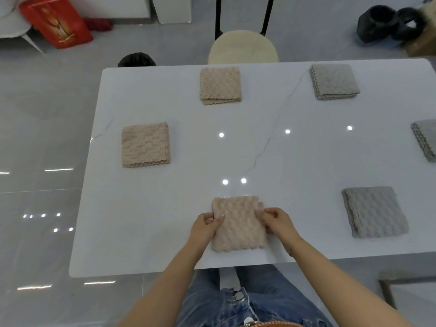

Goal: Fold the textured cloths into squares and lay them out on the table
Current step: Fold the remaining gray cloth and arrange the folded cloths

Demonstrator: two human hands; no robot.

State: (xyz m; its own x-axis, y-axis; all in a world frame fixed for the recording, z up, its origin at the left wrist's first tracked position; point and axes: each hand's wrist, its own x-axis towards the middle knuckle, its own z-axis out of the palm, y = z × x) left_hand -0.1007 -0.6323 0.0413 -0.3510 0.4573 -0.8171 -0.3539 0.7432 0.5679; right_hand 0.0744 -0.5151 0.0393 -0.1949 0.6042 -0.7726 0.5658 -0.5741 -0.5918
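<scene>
Now both forearms reach in from 6 o'clock, converging on a folded pink cloth [238, 224] lying near the counter's [165, 208] front edge. The left hand [204, 228] pinches its 9 o'clock edge, thumb on top; the right hand [279, 223] pinches the 3 o'clock edge, fingers curled over it. Two more pink squares [145, 144] [220, 85] lie toward 10 and 12 o'clock, three grey ones [374, 212] [333, 81] [424, 140] toward 1 to 3 o'clock, all well apart.

Even, soft overhead light, fairly bright. Round lamp glare spots dot the glossy white bench [146, 232], and streaks reflect off the grey floor [42, 138] on the left. Shadows are faint. Wide-angle bending curves the edges; overall slightly soft focus.
</scene>
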